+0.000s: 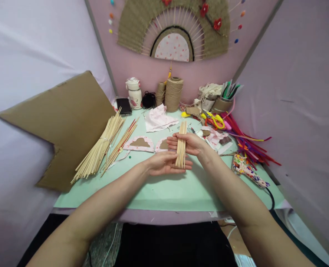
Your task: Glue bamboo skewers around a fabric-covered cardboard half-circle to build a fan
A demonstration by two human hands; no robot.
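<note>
A small bundle of short wooden sticks (182, 148) lies across both my hands above the middle of the table, tilted slightly. My left hand (164, 164) is palm up under the near end, its thumb over the sticks. Further up the bundle, my right hand (188, 143) grips it between thumb and fingers, with fingertips stretched out to the left. Two half-round pieces of cardboard edged in pink dotted cloth lie just beyond my hands; the left piece (139, 143) shows fully, while the right piece (161, 145) is partly covered by my fingers.
At the left are a large tied stick bundle (100, 144), loose sticks (122, 142) and a cardboard sheet (66, 118). Twine spools (174, 94), a bottle (134, 93) and pink cloth (160, 118) stand behind. Rightward lie scissors (217, 120), pipe cleaners (247, 137) and a patterned glue gun (247, 170).
</note>
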